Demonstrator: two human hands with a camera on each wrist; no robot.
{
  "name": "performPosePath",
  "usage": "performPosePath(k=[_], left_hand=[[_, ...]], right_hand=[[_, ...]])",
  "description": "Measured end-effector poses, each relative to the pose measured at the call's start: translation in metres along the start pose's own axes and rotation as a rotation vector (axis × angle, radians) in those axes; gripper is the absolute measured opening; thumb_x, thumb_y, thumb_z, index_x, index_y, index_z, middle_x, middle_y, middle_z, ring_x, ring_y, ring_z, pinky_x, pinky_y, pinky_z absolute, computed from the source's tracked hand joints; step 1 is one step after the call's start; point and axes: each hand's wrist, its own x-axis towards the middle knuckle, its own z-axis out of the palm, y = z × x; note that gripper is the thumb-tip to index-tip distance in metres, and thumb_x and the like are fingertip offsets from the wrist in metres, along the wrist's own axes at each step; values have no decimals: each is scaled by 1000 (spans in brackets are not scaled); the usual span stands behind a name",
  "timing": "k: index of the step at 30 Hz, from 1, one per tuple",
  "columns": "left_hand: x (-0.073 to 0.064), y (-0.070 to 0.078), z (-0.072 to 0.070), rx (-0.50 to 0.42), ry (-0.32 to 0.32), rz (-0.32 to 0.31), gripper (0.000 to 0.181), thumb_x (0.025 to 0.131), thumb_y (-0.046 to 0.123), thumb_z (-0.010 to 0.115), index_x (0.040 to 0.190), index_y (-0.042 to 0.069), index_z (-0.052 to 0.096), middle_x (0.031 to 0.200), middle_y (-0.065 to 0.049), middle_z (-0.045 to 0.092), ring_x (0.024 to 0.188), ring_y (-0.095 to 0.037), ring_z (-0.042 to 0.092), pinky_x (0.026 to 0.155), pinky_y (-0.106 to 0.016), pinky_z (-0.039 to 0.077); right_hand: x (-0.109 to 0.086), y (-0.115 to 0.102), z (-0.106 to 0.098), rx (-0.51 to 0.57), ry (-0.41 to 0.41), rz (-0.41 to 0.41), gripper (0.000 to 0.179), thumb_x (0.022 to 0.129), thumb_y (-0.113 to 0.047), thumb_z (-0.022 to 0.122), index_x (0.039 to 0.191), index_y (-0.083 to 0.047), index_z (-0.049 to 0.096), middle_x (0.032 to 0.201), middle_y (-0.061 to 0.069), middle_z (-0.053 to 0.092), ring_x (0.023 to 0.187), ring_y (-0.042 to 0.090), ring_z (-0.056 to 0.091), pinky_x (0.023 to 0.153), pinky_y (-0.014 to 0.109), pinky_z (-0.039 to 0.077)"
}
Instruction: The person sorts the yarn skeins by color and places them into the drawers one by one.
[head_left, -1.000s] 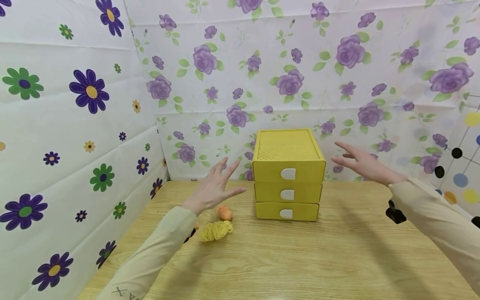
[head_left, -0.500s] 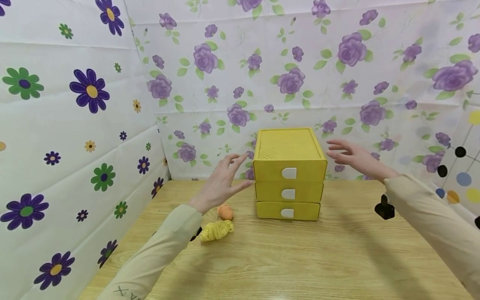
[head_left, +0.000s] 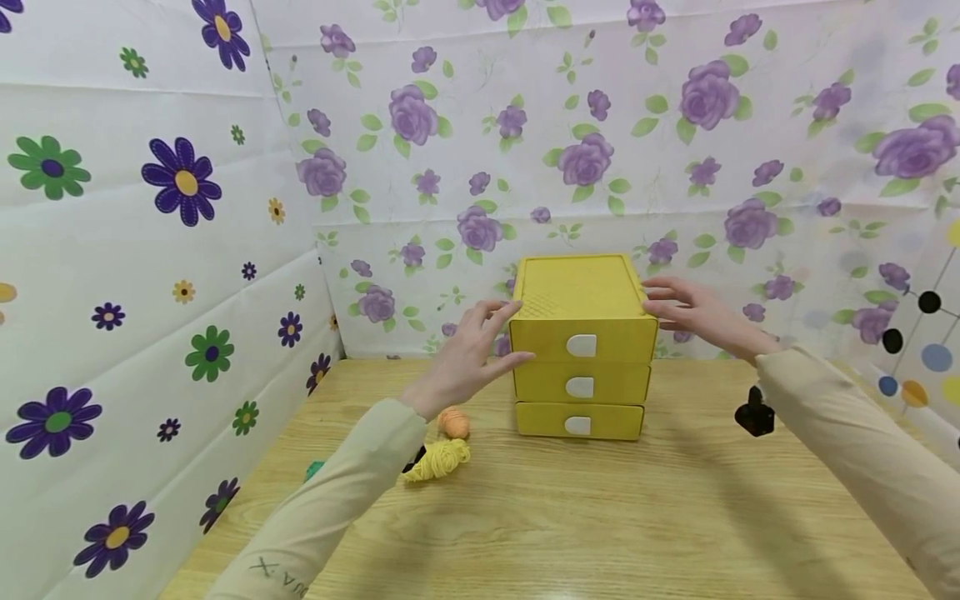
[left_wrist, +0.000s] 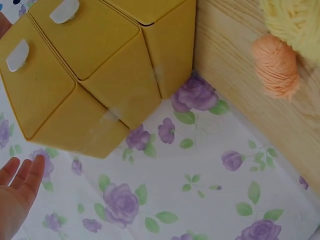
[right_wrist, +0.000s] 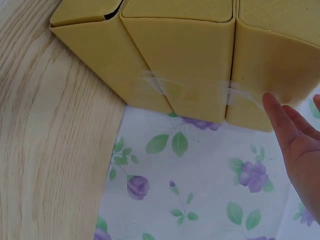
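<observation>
A yellow three-drawer box (head_left: 581,362) with white tab handles stands on the wooden table against the back cloth. My left hand (head_left: 468,354) is beside its upper left edge, thumb and fingers spread; in the left wrist view its fingers (left_wrist: 31,175) are a little apart from the box's side. On the other side my right hand (head_left: 697,312) has straight fingers at the top right edge, and in the right wrist view a fingertip (right_wrist: 269,100) is right at the side of the end drawer section. Clear tape strips (right_wrist: 160,82) run across the seams between the sections.
On the table (head_left: 540,517), left of the box, lie an orange yarn ball (head_left: 453,422) and a yellow yarn skein (head_left: 442,458). A bit of green (head_left: 313,469) shows behind the left sleeve. Flowered cloth (head_left: 420,208) hangs behind, with another cloth (head_left: 150,267) at the left.
Both hands have moved inward toward the box, the left hand going right and the right hand going left, up to its top edges. The box and yarn stay where they were.
</observation>
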Motion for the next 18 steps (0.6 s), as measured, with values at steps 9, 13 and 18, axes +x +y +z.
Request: performPosePath(k=[9,13,18], left_hand=[[11,10,11,-62,-37,24,64,88,37,58,139,8,32,126,-11,34,96,-20,41,79,-33,40],[14,13,15,-78,-23,70,58,88,32,60,135,6,36,119,-10,38,101,-21,41,84,-33,38],[17,15,21,-97,-2,143,48,88,24,61,127,2,44,113,-12,43,100,-20,43,85,-31,36]], right_hand=[[2,3,3,45,-6,-4,57,94,-32,49,142,-10,27,141,13,28,119,30,39,91,44,37],[1,5,3,76,-6,16,57,94,-33,49,143,-13,25,141,13,27,119,30,39,91,45,37],[2,8,4,102,0,19,58,94,-32,49,143,-13,24,140,14,28,118,32,40,90,46,38]])
